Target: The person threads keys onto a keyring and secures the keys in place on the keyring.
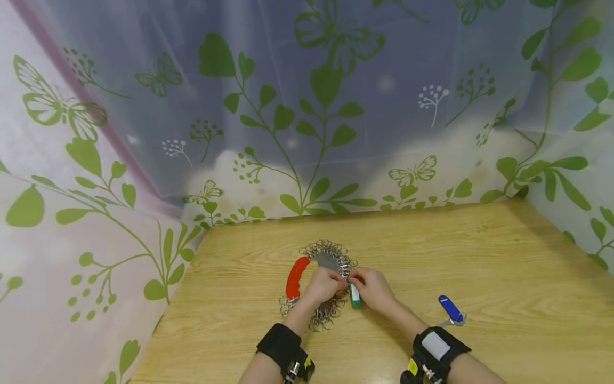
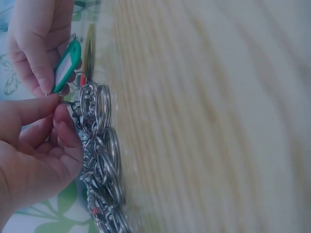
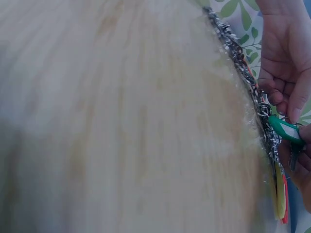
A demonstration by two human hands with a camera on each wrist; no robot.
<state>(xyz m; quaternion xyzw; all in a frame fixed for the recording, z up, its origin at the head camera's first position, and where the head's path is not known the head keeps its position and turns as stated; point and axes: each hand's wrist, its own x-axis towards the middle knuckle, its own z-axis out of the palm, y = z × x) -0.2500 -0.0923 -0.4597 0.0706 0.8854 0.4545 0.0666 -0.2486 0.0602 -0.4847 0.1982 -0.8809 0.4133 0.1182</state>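
A round holder with a red grip (image 1: pixel 296 277) and a grey middle (image 1: pixel 328 261) lies on the table, edged by many metal split rings (image 1: pixel 324 246). My left hand (image 1: pixel 323 285) reaches over it, thumb and forefinger pinching a small metal ring (image 2: pixel 67 102) at the holder's edge. Close against it, my right hand (image 1: pixel 376 289) pinches at one end of a green key tag (image 2: pixel 67 66) with a white label. In the right wrist view a dark key (image 3: pixel 294 156) hangs below the tag. The fingertips partly hide the joint between tag and ring.
To the right, a blue key tag (image 1: pixel 450 308) lies on the wooden table (image 1: pixel 216 330) with a metal key (image 1: pixel 446 323) on its ring. A leaf-patterned curtain (image 1: pixel 297 133) surrounds the table's back and sides. Both wrists wear black straps (image 1: pixel 280 345) with cameras.
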